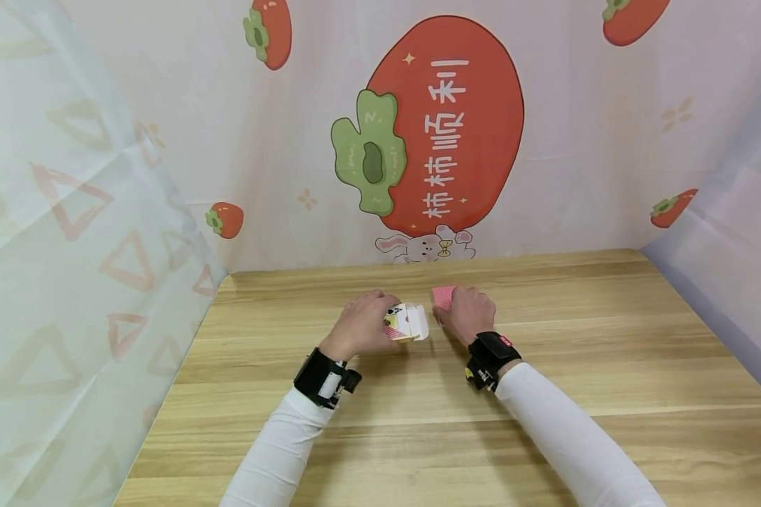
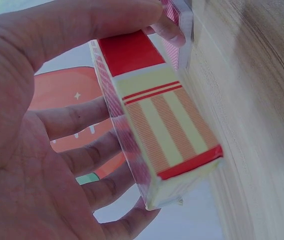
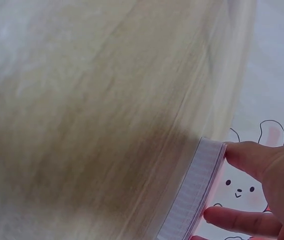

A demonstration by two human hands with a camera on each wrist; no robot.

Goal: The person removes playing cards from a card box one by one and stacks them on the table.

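Left hand (image 1: 366, 322): clamped on the card box (image 1: 412, 325). Thumb lies along one end of the narrow striped side, the other four fingers (image 2: 98, 191) are spread along the red-patterned face. Box sits between thumb and fingers, clear of the palm in the left wrist view. Striped side faces that camera, red band nearest the thumb. In the head view the box sticks out to the right of the hand, ace print showing up, white end flap (image 1: 423, 322) out and pointing toward the other hand.

Right hand (image 1: 472, 315): gripping the card stack (image 1: 442, 296), red-patterned backs. Stack pokes out past the fingers on the hand's left side in the head view. Right wrist view: thumb tip at the stack's upper corner, a second fingertip on the pink side lower down, a gap between the two. White layered edge of the stack faces the camera. Lowest finger is cut off by the frame, so can't tell its full contact.

Stack and box are near each other, not touching in the head view, both toward the far side of the bench (image 1: 577, 338). Can't tell if either one touches the wood.
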